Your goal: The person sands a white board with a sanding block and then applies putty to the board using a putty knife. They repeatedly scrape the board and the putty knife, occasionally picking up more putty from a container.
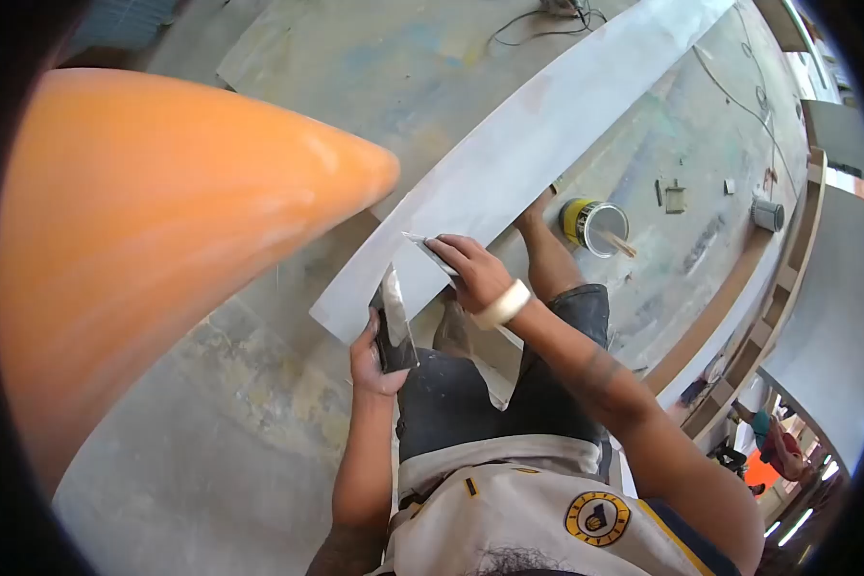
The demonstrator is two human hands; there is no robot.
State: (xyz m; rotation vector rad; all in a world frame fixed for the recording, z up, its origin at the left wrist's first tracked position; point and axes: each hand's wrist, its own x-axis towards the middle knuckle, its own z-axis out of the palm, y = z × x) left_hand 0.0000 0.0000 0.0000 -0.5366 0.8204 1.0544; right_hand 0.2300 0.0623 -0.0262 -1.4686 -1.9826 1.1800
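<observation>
My left hand (379,360) is closed around a dark, flat spreader (395,331) with white filler smeared along its blade. Above and to the right of it, my right hand (478,276) grips a putty knife (432,248), its blade tip over the near part of a long white panel (523,158). The spreader's upper end reaches close to the same panel's edge. A pale bracelet (502,305) circles my right wrist. The panel slants from in front of my knees up to the top right.
An orange cone-shaped object (182,202) fills the left foreground. On the stained floor stand a yellow can (576,223) with a stick in it and a grey can (767,215). A cord (730,96) trails at upper right. A person (780,449) is at far right.
</observation>
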